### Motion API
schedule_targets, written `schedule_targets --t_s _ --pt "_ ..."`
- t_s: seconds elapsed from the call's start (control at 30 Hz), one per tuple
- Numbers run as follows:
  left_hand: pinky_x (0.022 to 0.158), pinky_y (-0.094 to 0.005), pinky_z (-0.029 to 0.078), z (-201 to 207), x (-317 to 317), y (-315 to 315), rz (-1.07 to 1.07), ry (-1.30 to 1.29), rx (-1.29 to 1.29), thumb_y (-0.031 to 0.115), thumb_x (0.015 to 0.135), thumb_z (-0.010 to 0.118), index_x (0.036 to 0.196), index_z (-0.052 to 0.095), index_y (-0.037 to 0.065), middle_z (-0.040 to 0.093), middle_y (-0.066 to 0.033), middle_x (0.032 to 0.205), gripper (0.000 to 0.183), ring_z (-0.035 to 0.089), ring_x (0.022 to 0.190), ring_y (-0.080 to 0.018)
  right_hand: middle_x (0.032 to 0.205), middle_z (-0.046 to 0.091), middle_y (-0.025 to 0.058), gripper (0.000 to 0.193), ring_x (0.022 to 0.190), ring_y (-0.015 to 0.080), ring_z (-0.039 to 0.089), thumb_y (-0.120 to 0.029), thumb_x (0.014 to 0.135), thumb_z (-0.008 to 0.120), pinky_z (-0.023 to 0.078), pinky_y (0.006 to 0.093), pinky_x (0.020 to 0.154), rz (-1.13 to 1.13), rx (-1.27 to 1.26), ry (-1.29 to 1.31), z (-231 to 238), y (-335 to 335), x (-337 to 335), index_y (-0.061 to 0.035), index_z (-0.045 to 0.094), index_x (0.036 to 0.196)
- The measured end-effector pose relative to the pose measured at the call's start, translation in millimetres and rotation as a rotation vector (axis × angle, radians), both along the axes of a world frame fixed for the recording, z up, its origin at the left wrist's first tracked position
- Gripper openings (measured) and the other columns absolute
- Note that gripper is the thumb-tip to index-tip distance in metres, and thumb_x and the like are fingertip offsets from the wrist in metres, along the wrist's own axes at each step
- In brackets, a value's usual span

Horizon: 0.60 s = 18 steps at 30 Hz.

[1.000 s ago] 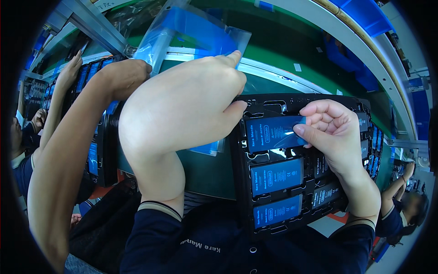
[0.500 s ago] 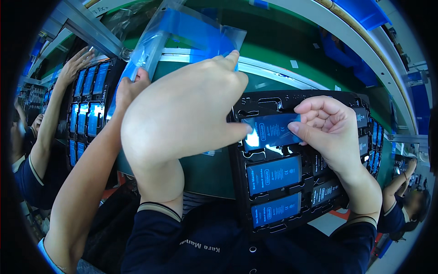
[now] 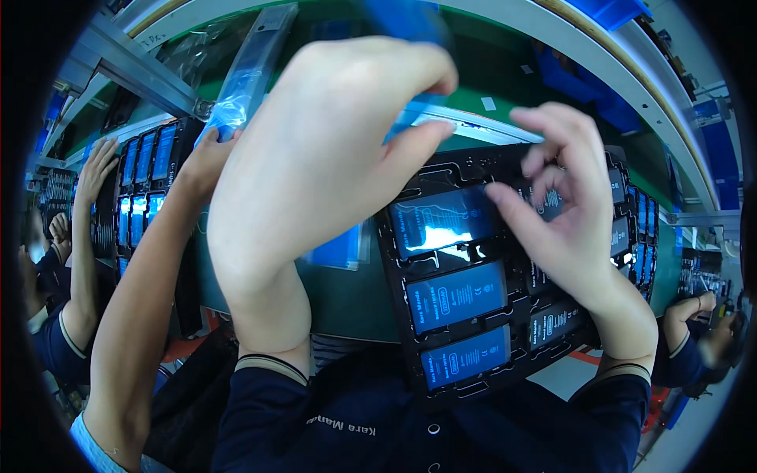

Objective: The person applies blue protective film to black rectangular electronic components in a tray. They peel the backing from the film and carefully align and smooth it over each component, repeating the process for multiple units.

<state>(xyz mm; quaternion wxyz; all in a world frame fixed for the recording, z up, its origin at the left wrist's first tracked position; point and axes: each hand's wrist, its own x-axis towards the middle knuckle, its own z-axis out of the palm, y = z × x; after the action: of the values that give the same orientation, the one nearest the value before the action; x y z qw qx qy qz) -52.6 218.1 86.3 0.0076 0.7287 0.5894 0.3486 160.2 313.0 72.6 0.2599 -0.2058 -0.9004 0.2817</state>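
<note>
My left hand [image 3: 315, 165] is raised close to the camera, thumb and fingers pinched on a piece of blue film [image 3: 418, 114]. A black tray [image 3: 398, 315] lies in front of me with flat blue battery cells in its slots. The top cell [image 3: 445, 221] is glossy and reflects light; two more cells [image 3: 457, 296] sit below it. My right hand [image 3: 568, 213] hovers over the tray's right column with fingers spread and holds nothing. Its fingertips are next to the right end of the top cell.
A co-worker's arm [image 3: 150, 292] reaches from the lower left to a long blue film strip [image 3: 236, 102]. Another person's hand [image 3: 95, 165] rests at a second tray of cells [image 3: 146, 189]. The green belt [image 3: 347, 299] carries a blue sheet [image 3: 339, 248]. A person [image 3: 694, 339] works at right.
My right hand let go of the top cell and spread its fingers; the cell now lies in its slot. My left hand rose toward the camera with the film.
</note>
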Motion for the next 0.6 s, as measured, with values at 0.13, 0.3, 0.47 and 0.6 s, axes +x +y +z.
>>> schedule_targets --t_s 0.13,0.3,0.47,0.6 --pt "0.071 -0.0292 0.047 -4 12 22 -0.290 -0.137 0.171 -0.007 0.068 0.064 0.099 0.063 0.000 0.061 -0.0135 0.098 0.031 0.060 0.082 -0.0224 0.140 0.036 0.0164 0.068 0.123 0.0204 0.044 0.004 0.078 0.065 0.038 0.0318 0.098 0.041 0.048 0.158 -1 13 4 0.0005 0.033 0.138" --pt "0.069 -0.0264 0.045 2 29 16 -0.394 -0.222 0.115 -0.013 0.065 0.057 0.107 0.060 0.003 0.052 -0.0165 0.124 0.045 0.056 0.081 -0.0179 0.135 0.044 0.0166 0.065 0.126 0.0212 0.044 0.013 0.081 0.057 0.039 0.0329 0.104 0.250 -0.636 0.317 3 16 9 0.0025 0.029 0.139" --pt "0.068 -0.0251 0.045 -2 37 21 -0.404 -0.282 0.049 -0.014 0.067 0.056 0.115 0.056 0.001 0.051 -0.0175 0.129 0.050 0.055 0.076 -0.0139 0.123 0.055 0.0136 0.059 0.112 0.0169 0.055 0.009 0.082 0.061 0.046 0.0281 0.095 0.188 -0.724 0.327 3 17 11 0.0019 0.036 0.135" --pt "0.070 -0.0255 0.048 -3 43 23 -0.327 -0.333 0.071 -0.013 0.072 0.059 0.117 0.057 -0.002 0.058 -0.0147 0.115 0.046 0.057 0.076 -0.0142 0.106 0.063 0.0107 0.047 0.097 0.0131 0.061 0.006 0.085 0.060 0.050 0.0252 0.087 0.205 -0.875 0.361 5 15 12 0.0005 0.043 0.129"
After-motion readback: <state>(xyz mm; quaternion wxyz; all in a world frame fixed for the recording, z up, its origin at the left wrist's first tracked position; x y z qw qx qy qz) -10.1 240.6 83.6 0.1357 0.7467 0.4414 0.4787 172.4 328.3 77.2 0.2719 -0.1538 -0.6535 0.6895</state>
